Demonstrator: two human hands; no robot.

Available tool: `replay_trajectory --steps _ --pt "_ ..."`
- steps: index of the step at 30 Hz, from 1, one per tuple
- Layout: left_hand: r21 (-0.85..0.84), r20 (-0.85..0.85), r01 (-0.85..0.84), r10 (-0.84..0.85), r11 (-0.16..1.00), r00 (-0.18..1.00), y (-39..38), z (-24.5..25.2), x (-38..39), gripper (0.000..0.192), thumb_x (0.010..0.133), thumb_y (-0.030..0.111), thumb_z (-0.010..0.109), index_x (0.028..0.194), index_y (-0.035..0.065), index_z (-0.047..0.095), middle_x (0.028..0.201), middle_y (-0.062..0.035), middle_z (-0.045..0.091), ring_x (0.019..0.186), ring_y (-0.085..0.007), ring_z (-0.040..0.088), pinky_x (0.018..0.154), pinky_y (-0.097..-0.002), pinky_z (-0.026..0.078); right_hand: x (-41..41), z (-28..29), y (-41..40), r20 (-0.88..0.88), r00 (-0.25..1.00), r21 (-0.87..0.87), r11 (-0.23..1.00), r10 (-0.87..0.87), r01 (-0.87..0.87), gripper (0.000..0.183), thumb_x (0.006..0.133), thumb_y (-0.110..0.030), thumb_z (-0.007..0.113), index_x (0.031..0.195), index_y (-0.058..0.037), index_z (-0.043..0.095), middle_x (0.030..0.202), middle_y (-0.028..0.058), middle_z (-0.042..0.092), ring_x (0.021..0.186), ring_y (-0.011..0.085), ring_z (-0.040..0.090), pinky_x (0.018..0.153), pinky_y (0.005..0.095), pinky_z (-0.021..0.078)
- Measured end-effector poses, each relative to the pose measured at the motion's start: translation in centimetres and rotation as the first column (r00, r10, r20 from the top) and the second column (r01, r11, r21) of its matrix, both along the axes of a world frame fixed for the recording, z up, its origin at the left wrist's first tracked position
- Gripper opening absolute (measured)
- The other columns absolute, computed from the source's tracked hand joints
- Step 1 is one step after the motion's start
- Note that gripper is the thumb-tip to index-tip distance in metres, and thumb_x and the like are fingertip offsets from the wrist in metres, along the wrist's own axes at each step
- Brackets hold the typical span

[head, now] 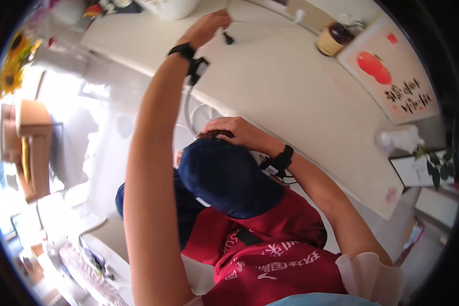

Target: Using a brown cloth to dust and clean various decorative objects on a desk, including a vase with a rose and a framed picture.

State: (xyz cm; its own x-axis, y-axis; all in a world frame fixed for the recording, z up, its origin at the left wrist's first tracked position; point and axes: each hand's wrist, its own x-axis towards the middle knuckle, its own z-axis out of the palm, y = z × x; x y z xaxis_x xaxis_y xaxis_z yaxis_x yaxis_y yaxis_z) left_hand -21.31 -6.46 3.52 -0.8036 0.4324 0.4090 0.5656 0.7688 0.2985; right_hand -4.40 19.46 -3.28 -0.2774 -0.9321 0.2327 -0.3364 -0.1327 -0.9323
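My left hand (212,26) reaches across the pale table (290,88) to its far part, fingers closed on a thin cable. Just below these fingers, a small black plug (228,38) hangs over the tabletop. Near the front edge my right hand (239,132) curls over a dark brown object (217,134), mostly hidden by the fingers; its kind is unclear. Rounded navy fabric (229,176) lies directly below that hand, above my red apron (275,256). Both wrists wear black straps with small devices; a grey cable runs down from the left one.
A white pot (170,7) stands at the table's far edge. A brown bottle (334,38), a picture board with red fruit (390,72), a white figurine (399,138) and a leafy plant (438,166) line the right side. A tan armchair (34,145) stands at left.
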Motion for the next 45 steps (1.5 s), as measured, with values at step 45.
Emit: replay_trajectory --steps 45 --pt "-0.339 0.303 0.210 -0.106 0.917 0.947 13.8 12.7 4.9 0.039 0.083 -0.013 0.064 0.117 0.0059 0.065 0.150 -0.0086 0.054 0.134 -0.0344 0.055 0.110 -0.0437 0.048 7.7 1.8 42.0 -0.588 -0.017 0.024 -0.038 -0.809 0.999 0.047 0.095 0.008 0.060 0.137 -0.0127 0.063 0.152 0.0127 0.051 0.146 0.0346 0.043 0.124 0.0450 0.0346"
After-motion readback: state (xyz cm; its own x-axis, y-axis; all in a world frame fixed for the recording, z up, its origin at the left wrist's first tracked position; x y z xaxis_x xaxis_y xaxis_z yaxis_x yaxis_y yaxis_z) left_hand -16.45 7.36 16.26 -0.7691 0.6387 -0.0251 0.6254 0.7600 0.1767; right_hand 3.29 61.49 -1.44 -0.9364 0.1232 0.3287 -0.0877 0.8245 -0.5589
